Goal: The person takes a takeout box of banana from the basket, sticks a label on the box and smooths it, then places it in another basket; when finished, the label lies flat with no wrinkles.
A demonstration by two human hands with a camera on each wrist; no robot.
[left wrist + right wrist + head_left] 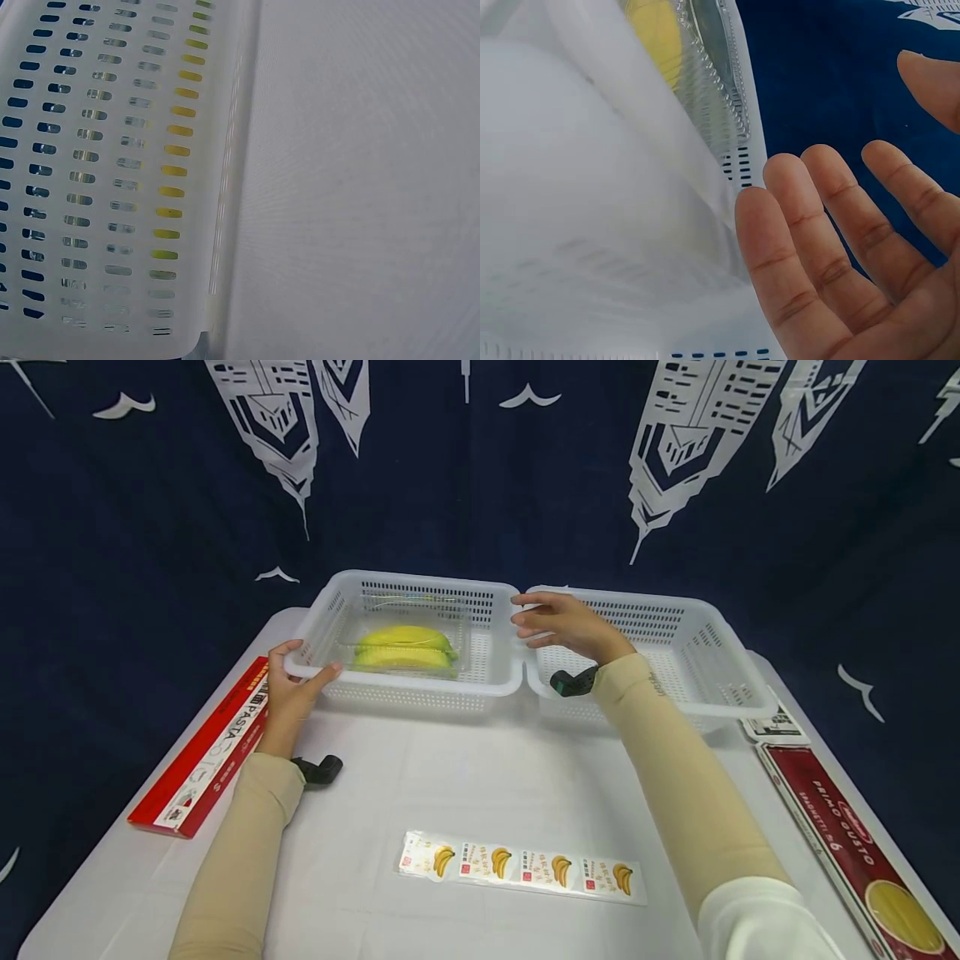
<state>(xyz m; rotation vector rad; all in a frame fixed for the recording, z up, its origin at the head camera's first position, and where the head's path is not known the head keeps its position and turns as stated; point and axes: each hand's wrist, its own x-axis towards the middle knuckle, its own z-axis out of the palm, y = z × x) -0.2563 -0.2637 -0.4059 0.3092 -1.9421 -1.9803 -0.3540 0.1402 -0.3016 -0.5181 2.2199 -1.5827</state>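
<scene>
My left hand (292,693) grips the front left corner of a white perforated plastic basket (405,687), thumb over the rim. Inside that basket, a clear plastic clamshell box (467,639) holds yellow-green bananas (401,647). Through the slots of the basket wall (112,165), the left wrist view shows patches of yellow; the left hand is out of sight there. My right hand (566,625) is over the adjoining rims, near a second white basket (731,652), with its fingers extended. In the right wrist view, the right hand (855,277) has its fingers spread, holding nothing.
A strip of banana stickers (521,867) lies on the white table (450,777) in front. A red pasta box (202,752) lies along the left edge, and a dark red spaghetti box (855,852) along the right. Behind hangs a navy curtain (465,493).
</scene>
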